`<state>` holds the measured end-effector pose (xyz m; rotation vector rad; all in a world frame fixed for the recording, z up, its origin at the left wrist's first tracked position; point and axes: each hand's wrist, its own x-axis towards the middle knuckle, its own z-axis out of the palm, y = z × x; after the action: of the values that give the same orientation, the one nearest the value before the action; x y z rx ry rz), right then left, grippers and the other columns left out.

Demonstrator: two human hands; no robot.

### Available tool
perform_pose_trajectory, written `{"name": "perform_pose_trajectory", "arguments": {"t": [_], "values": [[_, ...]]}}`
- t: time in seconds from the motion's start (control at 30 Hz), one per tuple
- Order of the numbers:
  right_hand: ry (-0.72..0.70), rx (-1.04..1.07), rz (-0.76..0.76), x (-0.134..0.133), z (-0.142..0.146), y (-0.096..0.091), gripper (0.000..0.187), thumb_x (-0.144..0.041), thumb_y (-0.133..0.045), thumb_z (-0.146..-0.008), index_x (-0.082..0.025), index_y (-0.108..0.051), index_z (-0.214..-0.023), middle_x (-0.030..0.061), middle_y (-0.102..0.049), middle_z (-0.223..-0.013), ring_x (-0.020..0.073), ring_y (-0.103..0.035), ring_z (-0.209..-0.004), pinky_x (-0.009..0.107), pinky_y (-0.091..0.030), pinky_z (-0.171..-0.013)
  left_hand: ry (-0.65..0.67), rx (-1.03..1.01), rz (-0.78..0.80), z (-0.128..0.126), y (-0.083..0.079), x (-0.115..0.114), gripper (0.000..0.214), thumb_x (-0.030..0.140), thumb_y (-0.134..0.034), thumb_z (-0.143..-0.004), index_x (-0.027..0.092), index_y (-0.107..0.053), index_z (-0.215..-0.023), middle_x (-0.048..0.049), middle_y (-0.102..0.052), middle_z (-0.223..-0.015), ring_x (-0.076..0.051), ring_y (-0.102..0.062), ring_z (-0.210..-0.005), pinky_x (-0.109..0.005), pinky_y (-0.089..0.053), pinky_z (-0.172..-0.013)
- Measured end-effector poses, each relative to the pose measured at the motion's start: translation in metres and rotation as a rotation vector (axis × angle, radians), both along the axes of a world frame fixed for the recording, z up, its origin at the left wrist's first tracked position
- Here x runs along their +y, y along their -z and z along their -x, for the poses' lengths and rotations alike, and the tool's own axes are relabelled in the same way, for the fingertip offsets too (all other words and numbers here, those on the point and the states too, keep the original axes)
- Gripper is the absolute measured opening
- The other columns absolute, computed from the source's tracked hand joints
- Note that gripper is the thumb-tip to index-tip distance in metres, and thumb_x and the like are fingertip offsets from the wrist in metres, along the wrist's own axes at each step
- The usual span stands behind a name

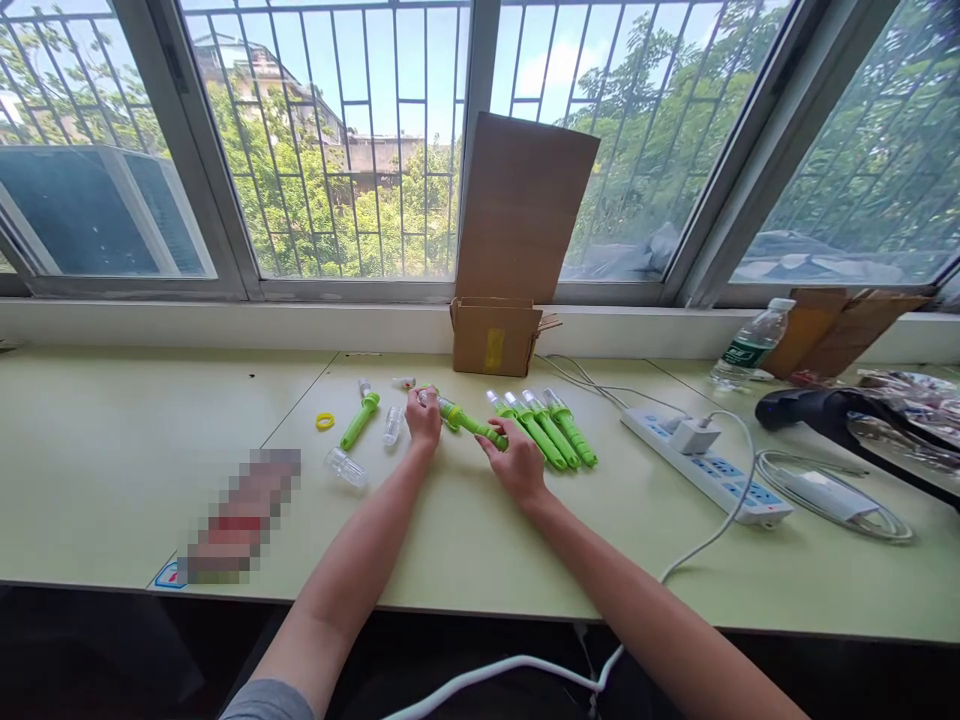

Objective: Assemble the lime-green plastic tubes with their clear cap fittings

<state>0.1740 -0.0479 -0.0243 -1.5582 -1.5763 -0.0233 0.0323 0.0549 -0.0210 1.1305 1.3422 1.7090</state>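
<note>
A green plastic stick with a clear end [469,420] is held between both hands above the table. My left hand [424,420] is closed around its clear end, and my right hand [517,462] grips the lower green end. Partly hidden behind the left hand lies another green piece [452,426]. To the left are a green stick with a clear tip [360,420], a clear plastic tube [392,426], a larger clear cap [346,467] and a yellow ring [325,421]. Several similar green sticks [551,430] lie side by side to the right of my right hand.
A cardboard box [495,340] with its flap raised stands by the window. On the right are a white power strip [705,470] with a plugged-in adapter, coiled cables [832,495], a water bottle [754,345] and a black curved object [825,410]. A cable crosses the table's front edge.
</note>
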Motion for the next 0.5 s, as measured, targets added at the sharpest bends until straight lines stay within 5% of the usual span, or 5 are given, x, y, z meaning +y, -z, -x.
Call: {"name": "perform_pose_trajectory", "arguments": {"t": [0.27, 0.5], "values": [[-0.112, 0.068, -0.061, 0.0017, 0.0002, -0.0006, 0.047, -0.038, -0.059, -0.079, -0.016, -0.056, -0.120, 0.0131, -0.061, -0.106, 0.0232, -0.061, -0.084, 0.031, -0.049, -0.066, -0.008, 0.002, 0.042, 0.0003, -0.0004, 0.0010, 0.028, 0.046, -0.048, -0.087, 0.019, -0.054, -0.087, -0.0007, -0.058, -0.068, -0.011, -0.050, -0.044, -0.024, -0.042, -0.044], [-0.040, 0.165, 0.025, 0.0015, -0.0014, -0.0013, 0.046, -0.047, -0.056, -0.083, -0.017, -0.055, -0.118, 0.0067, -0.068, -0.086, 0.0213, -0.062, -0.069, 0.032, -0.045, -0.066, -0.014, 0.000, 0.076, 0.0017, 0.0007, 0.0017, 0.030, 0.047, -0.046, -0.087, 0.018, -0.055, -0.089, -0.0018, -0.059, -0.070, -0.011, -0.050, -0.042, -0.023, -0.041, -0.041]]}}
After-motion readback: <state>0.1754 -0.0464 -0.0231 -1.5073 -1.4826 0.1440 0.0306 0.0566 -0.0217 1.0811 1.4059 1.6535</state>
